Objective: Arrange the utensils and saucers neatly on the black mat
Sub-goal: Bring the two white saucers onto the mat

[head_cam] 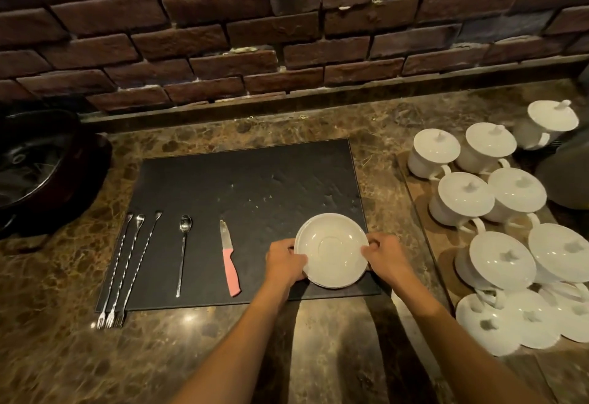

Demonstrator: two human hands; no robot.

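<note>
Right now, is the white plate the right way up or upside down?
Right way up: the plate shows its hollow top with the round ring in the middle, held by both hands.

We see a brown marble counter [318, 356] carrying a black mat [255, 187] at its middle, a dark round bowl [35, 167] at the far left, and a cluster of white lidded cups [462, 195] on the right, with three long bar forks [127, 269] overhanging the mat's near left edge onto the stone
</note>
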